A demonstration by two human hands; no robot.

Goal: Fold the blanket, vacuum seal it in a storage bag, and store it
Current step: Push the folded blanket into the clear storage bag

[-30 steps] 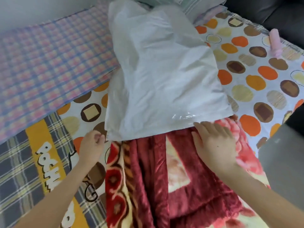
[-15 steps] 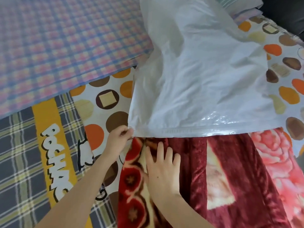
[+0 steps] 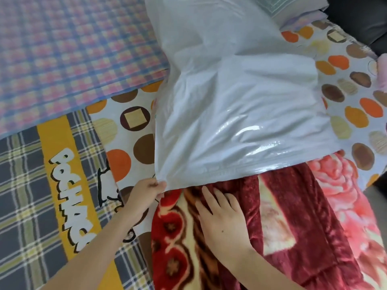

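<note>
Nearest, the right hand [image 3: 222, 218] lies flat with fingers spread on the folded red blanket [image 3: 293, 227]; just beside it the left hand [image 3: 146, 190] pinches the near left corner of the white plastic bag [image 3: 230, 122]; the blanket's far end sits under that bag's mouth; beyond, the spotted sheet [image 3: 345, 114] covers the bed.

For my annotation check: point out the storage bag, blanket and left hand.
storage bag [image 3: 240, 114], head view, its glossy upper face.
blanket [image 3: 305, 206], head view, dark red plush panel.
left hand [image 3: 146, 190], head view, middle of the hand.
</note>
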